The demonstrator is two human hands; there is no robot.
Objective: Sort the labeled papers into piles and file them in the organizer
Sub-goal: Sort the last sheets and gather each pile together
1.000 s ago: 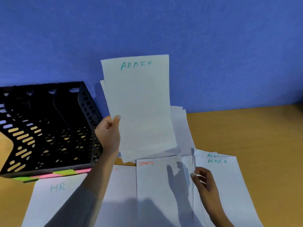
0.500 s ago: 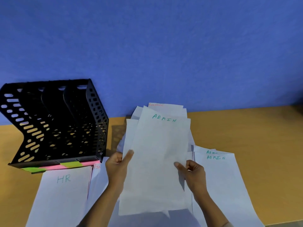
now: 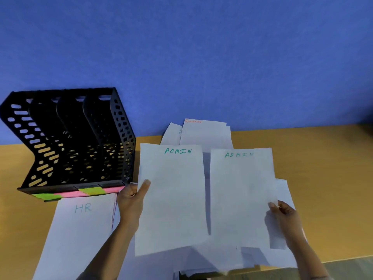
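My left hand (image 3: 132, 201) pinches the left edge of a white sheet marked ADMIN (image 3: 171, 199), held above the table. My right hand (image 3: 284, 216) pinches the right edge of a second ADMIN sheet (image 3: 240, 199), held beside the first. An HR sheet (image 3: 80, 229) lies flat at the front left. Behind the held sheets, a FINANCE sheet (image 3: 203, 132) tops a loose stack near the wall. The black perforated organizer (image 3: 68, 138) stands at the left with several open slots and pink and green labels along its base.
More white papers (image 3: 284, 190) lie under and to the right of the held sheets. The wooden table (image 3: 323, 168) shows bare wood at the right. A blue wall (image 3: 181, 57) runs behind. The table's front edge is at the lower right.
The stack came down from near the wall. My right hand took the top ADMIN sheet and drew it to the right, so two ADMIN sheets are now held side by side.
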